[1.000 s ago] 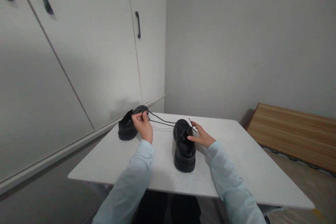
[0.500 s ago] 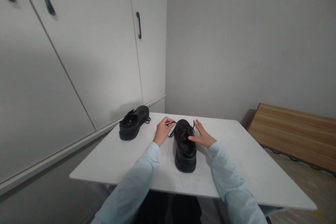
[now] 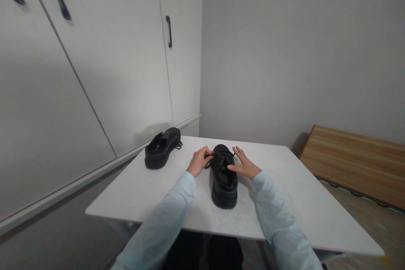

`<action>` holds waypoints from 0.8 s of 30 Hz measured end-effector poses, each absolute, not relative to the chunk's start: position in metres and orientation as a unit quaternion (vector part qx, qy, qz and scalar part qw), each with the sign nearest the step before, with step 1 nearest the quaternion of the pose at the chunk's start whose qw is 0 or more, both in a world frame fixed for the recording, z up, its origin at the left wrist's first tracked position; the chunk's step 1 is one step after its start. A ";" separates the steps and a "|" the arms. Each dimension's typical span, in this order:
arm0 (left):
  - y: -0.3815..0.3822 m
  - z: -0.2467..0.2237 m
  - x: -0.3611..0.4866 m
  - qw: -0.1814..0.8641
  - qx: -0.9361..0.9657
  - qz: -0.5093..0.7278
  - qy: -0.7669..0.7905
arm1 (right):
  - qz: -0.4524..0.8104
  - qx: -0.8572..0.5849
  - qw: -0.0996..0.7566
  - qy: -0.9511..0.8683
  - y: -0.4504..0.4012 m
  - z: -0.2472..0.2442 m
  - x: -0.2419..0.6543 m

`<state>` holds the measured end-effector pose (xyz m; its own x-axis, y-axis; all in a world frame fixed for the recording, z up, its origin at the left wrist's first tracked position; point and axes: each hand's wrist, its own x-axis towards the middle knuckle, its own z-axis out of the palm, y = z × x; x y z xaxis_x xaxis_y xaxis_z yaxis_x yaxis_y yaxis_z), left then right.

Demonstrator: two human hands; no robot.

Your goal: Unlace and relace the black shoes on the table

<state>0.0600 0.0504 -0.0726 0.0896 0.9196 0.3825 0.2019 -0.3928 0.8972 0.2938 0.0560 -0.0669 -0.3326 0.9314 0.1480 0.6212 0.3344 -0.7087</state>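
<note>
A black lace-up shoe (image 3: pixel 224 185) stands upright on the white table (image 3: pixel 152 202), its heel toward me. My left hand (image 3: pixel 200 160) is closed at the shoe's left side, thumb and fingers pinching a black shoelace (image 3: pixel 209 161) near the eyelets. On the other side my right hand (image 3: pixel 245 166) has its fingers apart, the thumb resting on the shoe's opening edge and the fingertips beside the lace end on the right. A second black shoe (image 3: pixel 162 148) stands at the table's back left, with its laces hanging off its right side.
White cabinets with black handles (image 3: pixel 169 31) rise along the left. A grey wall (image 3: pixel 268 59) stands behind the table. To the right is a wood-grain panel (image 3: pixel 357 160), with a cable along its lower edge.
My left hand has moved slightly right, closer to the shoe, and its fingers have drawn in on the lace. My right hand has barely moved.
</note>
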 end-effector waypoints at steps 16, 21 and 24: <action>0.045 -0.064 0.060 0.199 0.674 0.508 0.499 | 0.273 -0.477 0.295 -0.782 0.056 -0.067 0.294; 0.045 -0.059 0.057 0.178 0.651 0.525 0.518 | 0.269 -0.475 0.297 -0.783 0.055 -0.066 0.294; 0.046 -0.057 0.054 0.158 0.627 0.541 0.537 | 0.274 -0.482 0.296 -0.778 0.055 -0.066 0.294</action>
<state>0.0538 0.0464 -0.0566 -0.1640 0.8453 0.5085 0.5021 -0.3722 0.7806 0.2940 0.0551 -0.0664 -0.3607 0.9120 0.1954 0.5874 0.3848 -0.7119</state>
